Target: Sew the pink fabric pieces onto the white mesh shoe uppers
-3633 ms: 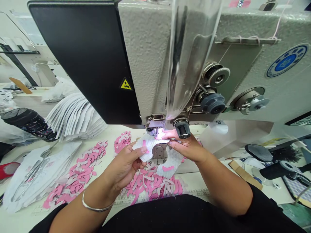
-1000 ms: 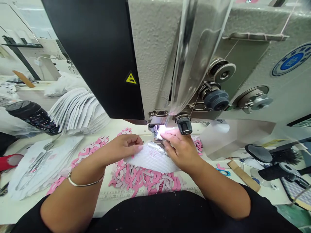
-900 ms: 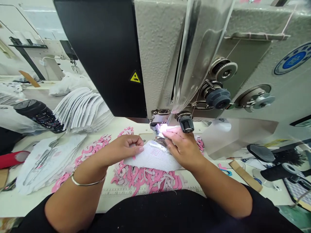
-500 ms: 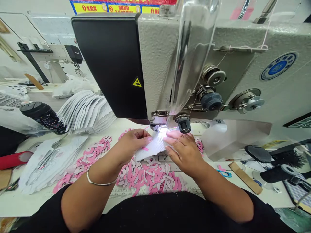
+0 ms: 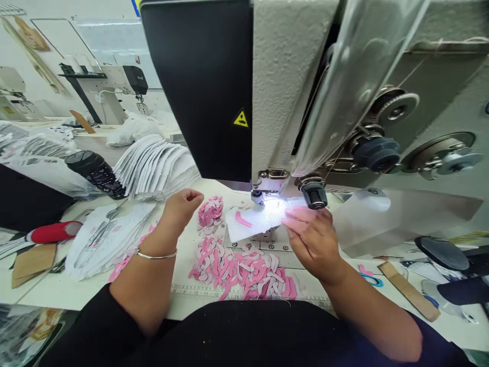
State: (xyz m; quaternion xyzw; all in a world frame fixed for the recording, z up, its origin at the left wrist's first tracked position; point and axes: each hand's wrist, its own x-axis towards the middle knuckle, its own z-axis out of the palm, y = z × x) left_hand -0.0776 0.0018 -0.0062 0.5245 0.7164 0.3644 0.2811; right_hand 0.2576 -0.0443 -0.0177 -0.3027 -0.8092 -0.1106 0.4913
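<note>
A white mesh fabric piece (image 5: 250, 229) lies under the lit presser foot (image 5: 259, 197) of the sewing machine (image 5: 292, 92), with a small curved pink patch (image 5: 243, 219) on its left part. My right hand (image 5: 315, 237) rests at the fabric's right edge, its fingers bent and pressing on it beside the needle area. To the left, apart from the fabric, my left hand (image 5: 182, 210) is raised with thumb and fingers pinched together. Whatever may be in that pinch is hidden. Loose pink and white curved pieces (image 5: 244, 272) lie heaped in front of the machine, and a smaller pink pile (image 5: 211, 210) lies left of it.
At the left are a fanned stack of white pieces (image 5: 156, 165), a black bottle (image 5: 95, 173), flat white pieces (image 5: 107, 239) and a red-handled tool (image 5: 55, 232). Blue scissors handles (image 5: 371, 279) and a brown strip (image 5: 408, 290) lie right. A ruler (image 5: 191, 293) runs along the front.
My left hand has let go of the fabric and moved left, its fingers closed. My right hand stays on the fabric. The whole view has shifted closer to the machine.
</note>
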